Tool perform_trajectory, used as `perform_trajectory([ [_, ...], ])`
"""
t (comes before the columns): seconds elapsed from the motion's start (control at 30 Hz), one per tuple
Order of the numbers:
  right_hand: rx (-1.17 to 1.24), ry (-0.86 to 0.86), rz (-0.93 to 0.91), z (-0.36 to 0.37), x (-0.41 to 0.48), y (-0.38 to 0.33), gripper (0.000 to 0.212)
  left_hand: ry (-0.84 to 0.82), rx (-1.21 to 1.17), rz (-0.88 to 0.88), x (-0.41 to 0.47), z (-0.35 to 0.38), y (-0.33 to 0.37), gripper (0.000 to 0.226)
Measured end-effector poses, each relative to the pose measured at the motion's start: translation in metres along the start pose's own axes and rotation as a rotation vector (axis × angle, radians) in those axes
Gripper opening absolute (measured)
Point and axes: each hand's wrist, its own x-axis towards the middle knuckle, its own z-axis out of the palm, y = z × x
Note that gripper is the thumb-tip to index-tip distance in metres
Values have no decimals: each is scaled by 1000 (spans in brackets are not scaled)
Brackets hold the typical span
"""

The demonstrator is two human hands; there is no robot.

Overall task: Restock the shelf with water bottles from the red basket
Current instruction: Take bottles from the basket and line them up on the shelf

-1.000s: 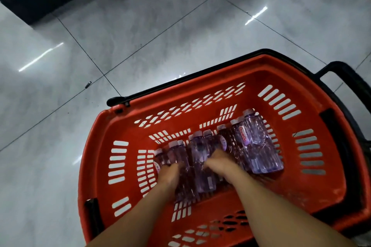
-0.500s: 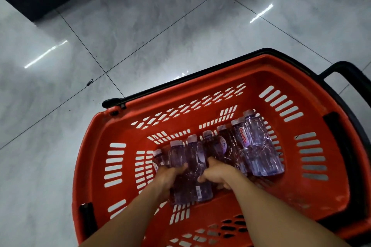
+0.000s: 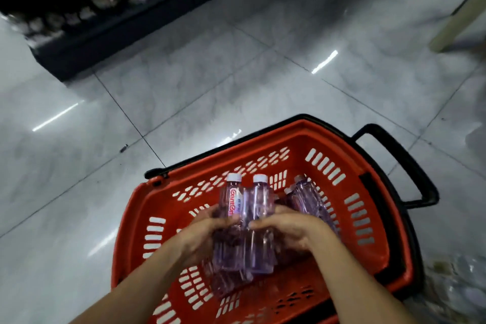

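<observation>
Head view: fingers of left hand and right hand grip water bottles over red basket.

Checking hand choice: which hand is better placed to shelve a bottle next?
Probably left. The left hand grips the clear plastic water bottles on the side nearer the dark shelf; the right hand grips the far side.

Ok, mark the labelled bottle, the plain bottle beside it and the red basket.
labelled bottle [image 3: 234, 201]: head view, on its printed label.
plain bottle [image 3: 259, 205]: head view, on its upper body.
red basket [image 3: 299, 137]: head view, on the far rim.
</observation>
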Motion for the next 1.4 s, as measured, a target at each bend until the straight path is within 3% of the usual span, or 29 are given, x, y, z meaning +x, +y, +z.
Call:
perform_trajectory([
  [0.1, 164, 12, -179, 4, -41, -8, 60, -61, 11, 130, -26, 18, 25, 66],
  [0.23, 300, 21, -413, 15, -107, -12, 71, -202, 56, 245, -62, 58, 56, 54],
  [0.3, 298, 72, -543, 22, -143, -15, 64, -276, 84, 303, -80, 82, 67, 52],
  [0.5, 518, 494, -797, 23, -238, 9, 68, -485, 159, 349, -125, 166, 82, 52],
  [0.7, 801, 815, -1078, 44, -351, 62, 17, -719, 331, 407, -177, 274, 65, 56],
  [0.83, 813, 1088, -1243, 76, -427, 115, 33, -967, 411, 416, -224, 345, 22, 41],
  [0.93, 725, 1361, -1259, 105, -474, 168, 47, -1214, 458, 363, -269, 390, -34, 44],
  [1.17, 798, 2206, -1082, 204, -550, 309, 35, -1578, 565, 209, -381, 443, -194, 38],
  [1.3, 812, 2469, -909, 247, -555, 377, 45, -1700, 624, 203, -431, 450, -260, 51],
  [1.4, 959, 2554, -831, 263, -550, 410, 65, -1736, 699, 260, -443, 452, -299, 52],
])
